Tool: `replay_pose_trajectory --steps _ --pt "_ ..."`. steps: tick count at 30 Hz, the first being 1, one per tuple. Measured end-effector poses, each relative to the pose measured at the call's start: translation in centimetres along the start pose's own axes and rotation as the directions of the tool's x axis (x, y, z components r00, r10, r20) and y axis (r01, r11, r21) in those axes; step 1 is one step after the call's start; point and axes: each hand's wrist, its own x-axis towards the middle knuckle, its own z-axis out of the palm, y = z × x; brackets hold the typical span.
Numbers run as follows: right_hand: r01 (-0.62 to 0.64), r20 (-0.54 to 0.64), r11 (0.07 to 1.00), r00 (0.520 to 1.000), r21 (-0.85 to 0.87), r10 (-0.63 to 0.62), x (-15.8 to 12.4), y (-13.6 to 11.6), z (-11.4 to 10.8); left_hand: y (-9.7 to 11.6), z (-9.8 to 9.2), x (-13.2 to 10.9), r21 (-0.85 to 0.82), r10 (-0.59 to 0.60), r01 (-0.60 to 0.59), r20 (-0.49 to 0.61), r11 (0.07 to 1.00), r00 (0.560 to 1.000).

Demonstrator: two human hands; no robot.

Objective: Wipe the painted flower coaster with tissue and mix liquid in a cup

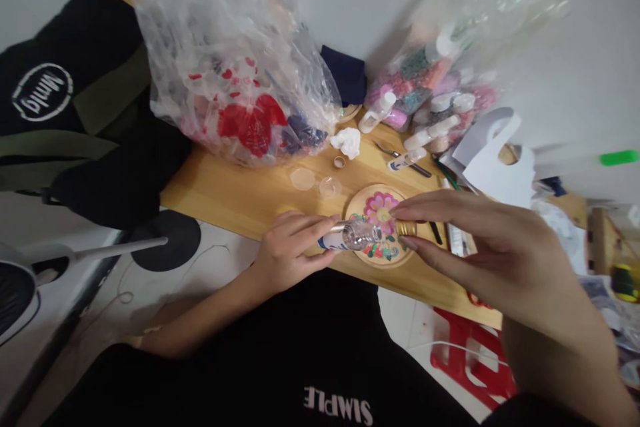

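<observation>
left hand (pixel 290 252): grip clenched on bottle (pixel 353 235), held level just above disc (pixel 380 208) | right hand (pixel 480 247): thumb and forefinger bracket bottle's tip, cannot tell if grasping | disc: flat on desk (pixel 240 195), near front edge | bag (pixel 235 67): behind, well apart

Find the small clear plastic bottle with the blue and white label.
In the head view the bottle lies sideways in the left hand, mid-frame, its clear end over the round wooden disc painted with flowers.

A home craft corner: wooden table (pixel 240 197) crowded with bagged bead bottles (pixel 430 90).
</observation>
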Motion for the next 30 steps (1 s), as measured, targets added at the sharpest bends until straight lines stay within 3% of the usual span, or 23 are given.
replay_pose_trajectory --steps 6,14,30 --pt "0.065 0.081 0.998 0.995 -0.009 -0.065 0.3 -0.2 0.5 0.2 0.0 0.2 0.061 0.041 -0.04 -0.014 0.997 0.999" --pt "0.075 0.091 0.997 0.993 -0.035 -0.072 0.1 0.1 0.9 0.4 -0.6 0.7 0.165 0.082 -0.084 0.02 0.983 0.996" --pt "-0.053 0.066 0.998 0.996 -0.036 0.055 -0.4 0.1 0.7 0.8 -0.4 1.1 0.236 0.087 -0.093 0.037 0.967 0.996"
